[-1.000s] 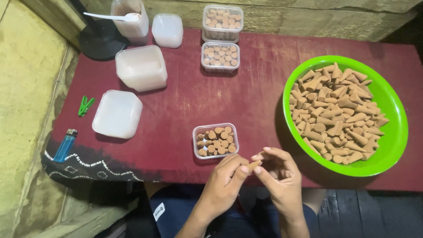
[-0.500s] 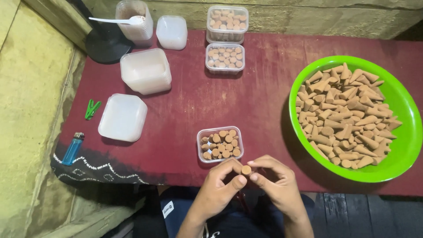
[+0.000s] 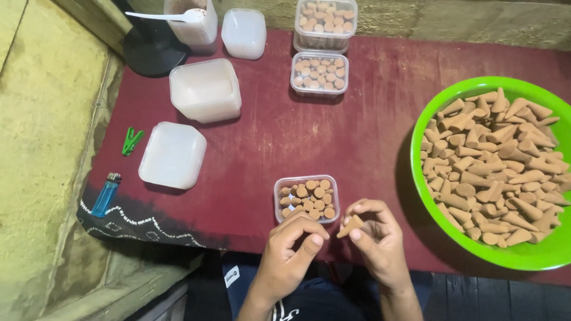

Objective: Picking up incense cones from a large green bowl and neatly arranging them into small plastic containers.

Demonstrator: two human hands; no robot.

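The right hand (image 3: 380, 244) now pinches one brown cone (image 3: 350, 226) clear of the loosely curled, empty left hand (image 3: 291, 252), poised beside the part-filled small tub (image 3: 307, 199).

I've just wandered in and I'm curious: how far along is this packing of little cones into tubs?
Done: two filled tubs sit at the back of the table. In hand: the right hand pinches one cone beside the near tub, which looks nearly full; the left hand is next to it. Left: a heaped green bowl of cones, and empty stacked tubs.
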